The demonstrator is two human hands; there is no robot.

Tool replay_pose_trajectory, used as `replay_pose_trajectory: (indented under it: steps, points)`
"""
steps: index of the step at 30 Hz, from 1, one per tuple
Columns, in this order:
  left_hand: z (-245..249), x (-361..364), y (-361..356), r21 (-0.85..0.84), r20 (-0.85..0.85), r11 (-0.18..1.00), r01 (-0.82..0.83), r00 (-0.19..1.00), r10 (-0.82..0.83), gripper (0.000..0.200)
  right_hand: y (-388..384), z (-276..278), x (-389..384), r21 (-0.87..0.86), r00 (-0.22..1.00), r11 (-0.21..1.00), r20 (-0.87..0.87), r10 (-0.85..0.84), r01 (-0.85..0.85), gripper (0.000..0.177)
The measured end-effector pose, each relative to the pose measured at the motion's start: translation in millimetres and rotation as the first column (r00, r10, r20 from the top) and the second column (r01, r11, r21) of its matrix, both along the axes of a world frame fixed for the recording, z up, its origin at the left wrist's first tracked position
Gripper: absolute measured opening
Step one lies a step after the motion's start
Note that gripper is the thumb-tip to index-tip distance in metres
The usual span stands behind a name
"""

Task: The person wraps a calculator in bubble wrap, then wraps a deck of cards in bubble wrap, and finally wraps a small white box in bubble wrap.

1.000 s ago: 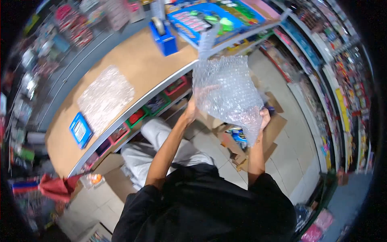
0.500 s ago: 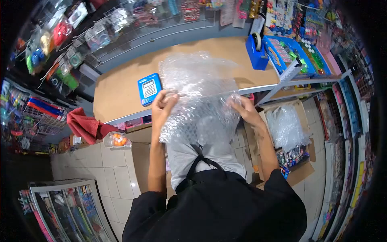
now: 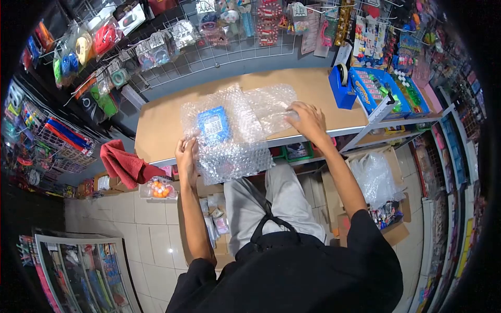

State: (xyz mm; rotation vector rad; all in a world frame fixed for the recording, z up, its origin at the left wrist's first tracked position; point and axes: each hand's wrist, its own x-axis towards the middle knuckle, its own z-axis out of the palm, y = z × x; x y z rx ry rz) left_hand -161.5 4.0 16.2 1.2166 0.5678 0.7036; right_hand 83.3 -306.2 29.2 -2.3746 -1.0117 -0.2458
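Surface (image 3: 162,125): calculator pack (image 3: 213,127) now under bubble wrap (image 3: 235,163).
Left hand (image 3: 186,155): pinches wrap, pack's left.
Right hand (image 3: 310,122): half-open on wrap, pack's right.

The person has both bare arms stretched forward from short dark sleeves, with the elbows set apart and a little bent. The left hand (image 3: 186,151) is at the end of a forearm that goes almost straight forward, its fingers partly curled and its thumb near to them, as in a light pinch. The right hand (image 3: 308,121) reaches farther forward, on a forearm which slants inward, and it is turned with its back to the view, the wrist almost straight and the fingers bent and pointing toward the left side.
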Motion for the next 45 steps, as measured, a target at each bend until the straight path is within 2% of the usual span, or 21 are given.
replay_pose_trajectory:
  steps: [1,5,8,9,12,13,15,17,20,21,24,25,26,28,29,31,32,35,39,42,45]
  points:
    - [1,0,-1,-0.014,0.037,1.0,0.002,0.999,-0.002,0.022,-4,-3,4,0.036,0.998,0.999,0.058,-0.04,0.038,0.026]
    - [5,4,6,-0.062,0.102,0.998,0.013,0.995,-0.006,0.019,-22,-5,28,0.019,0.98,0.994,0.171,-0.105,0.103,0.024]
    - [11,8,7,-0.091,0.151,0.995,0.044,0.988,-0.03,0.019,-29,-1,65,-0.125,0.965,0.966,0.162,-0.205,0.226,0.024]
    - [11,9,10,-0.086,0.174,0.995,0.059,0.984,-0.044,0.019,-29,11,67,-0.218,0.954,0.932,0.141,-0.264,0.29,0.031]
    - [18,6,11,-0.129,0.178,0.991,0.043,0.984,-0.019,0.019,-10,-7,82,-0.013,0.818,0.946,0.505,-0.275,0.325,0.039]
    - [21,2,9,-0.157,0.164,0.987,0.026,0.987,0.0,0.019,-1,18,53,-0.003,0.901,0.984,0.401,-0.164,0.18,0.044]
    - [4,1,26,-0.107,0.119,0.993,-0.055,0.991,0.067,0.021,22,28,19,-0.127,0.961,0.992,0.269,0.056,-0.022,0.04]
    - [2,-3,37,-0.071,0.095,0.992,-0.104,0.989,0.111,0.022,51,37,-17,-0.137,0.987,0.979,-0.072,0.145,-0.154,0.041]
    - [11,-24,50,-0.063,0.111,0.978,-0.197,0.973,0.203,0.023,90,17,-38,-0.033,0.968,0.975,-0.135,0.214,-0.22,0.041]
    - [18,-34,49,-0.049,0.057,0.953,-0.3,0.951,0.303,0.031,103,12,-40,0.008,0.955,0.969,-0.172,0.243,-0.245,0.045]
    - [-17,-51,75,0.043,0.083,0.871,-0.489,0.871,0.485,0.044,142,10,-60,0.102,0.933,0.979,-0.299,0.202,-0.179,0.052]
    - [-22,-59,77,0.107,-0.027,0.826,-0.553,0.829,0.559,0.054,153,13,-68,0.083,0.928,0.978,-0.308,0.209,-0.193,0.064]
    - [-27,-66,78,0.134,-0.031,0.81,-0.571,0.814,0.579,0.061,163,15,-78,0.091,0.933,0.977,-0.289,0.213,-0.195,0.068]
    - [-26,-71,71,0.303,0.135,0.67,-0.677,0.727,0.673,0.071,180,17,-97,0.107,0.942,0.975,-0.255,0.217,-0.196,0.075]
    - [-17,-73,60,0.298,0.169,0.663,-0.687,0.722,0.671,0.081,189,12,-105,0.104,0.954,0.978,-0.223,0.201,-0.181,0.082]
    - [-24,-79,60,0.333,0.092,0.681,-0.653,0.741,0.665,0.065,201,5,-114,0.053,0.972,0.988,-0.18,0.151,-0.144,0.084]
    - [-26,-82,60,0.334,0.036,0.732,-0.594,0.784,0.62,0.057,205,4,-115,0.028,0.981,0.992,-0.151,0.124,-0.121,0.084]
    - [-45,-91,75,0.244,-0.073,0.825,-0.509,0.839,0.539,0.04,210,13,-111,-0.007,0.963,0.994,-0.247,0.106,-0.111,0.088]
    - [-51,-94,77,0.276,0.065,0.753,-0.597,0.793,0.605,0.036,220,5,-100,0.025,0.944,0.997,-0.32,0.08,-0.076,0.097]
    - [-50,-93,68,0.153,0.052,0.803,-0.576,0.816,0.575,0.039,219,6,-107,-0.039,0.956,0.995,-0.283,0.076,-0.091,0.103]
    - [-36,-102,53,0.144,0.008,0.783,-0.605,0.792,0.61,0.045,218,2,-110,-0.031,0.948,0.99,-0.294,0.122,-0.137,0.109]
